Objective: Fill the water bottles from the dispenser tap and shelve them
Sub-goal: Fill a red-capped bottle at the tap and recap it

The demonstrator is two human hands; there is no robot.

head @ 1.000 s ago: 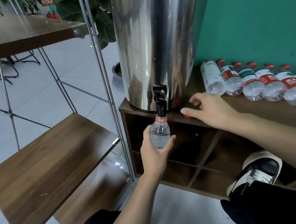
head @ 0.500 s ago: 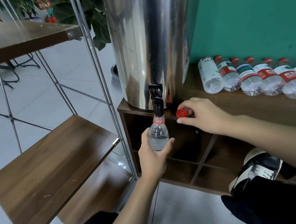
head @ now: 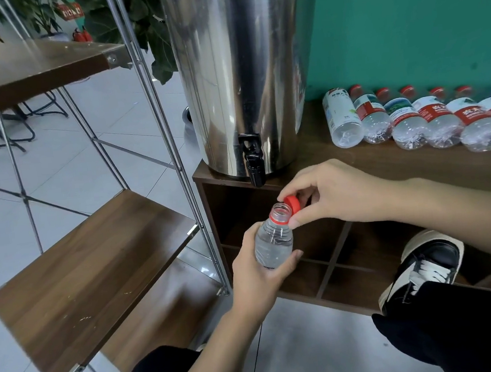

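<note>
Head view: below the dispenser tap, the left hand grips a filled bottle; the right hand pinches its red cap at the mouth's 2 o'clock; capping and shelving remain, apparently, as do the bottles lying on the worktop.

The left hand has brought the bottle down and nearer, away from the tap, its open mouth now clear below the spout. The right hand has lifted the red cap off the desk and holds it tilted at the bottle's rim.
</note>
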